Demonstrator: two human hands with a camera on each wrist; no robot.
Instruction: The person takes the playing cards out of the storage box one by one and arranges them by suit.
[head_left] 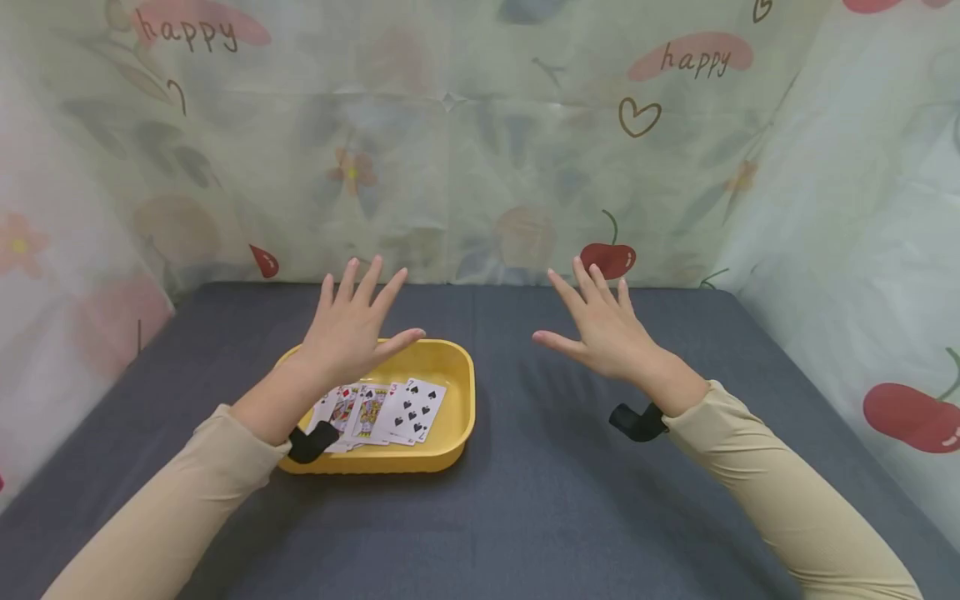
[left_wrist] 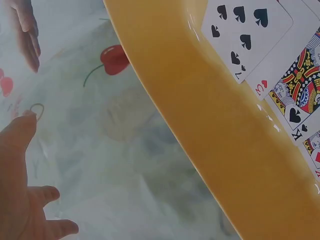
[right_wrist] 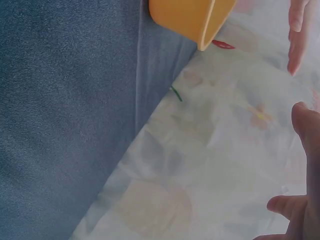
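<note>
Fingers splayed, nothing gripped: that was the left hand, held up with its thumb stuck out toward the middle. And the right hand matched it, empty too, fingers fanned and thumb pointing inward! Both showed their backs to the head camera, well apart, fingertips pointing away from the body. The forearms slanted in from the lower corners, beige sleeves ending at the wrists, a black mount beneath the left one and another under the right.

Below the left hand and wrist sat the yellow tray, and inside it, the playing cards, overlapping in a fan, seven of spades at the right end, a king of spades farther left. The right hand was over bare dark tablecloth, with a printed curtain behind.
</note>
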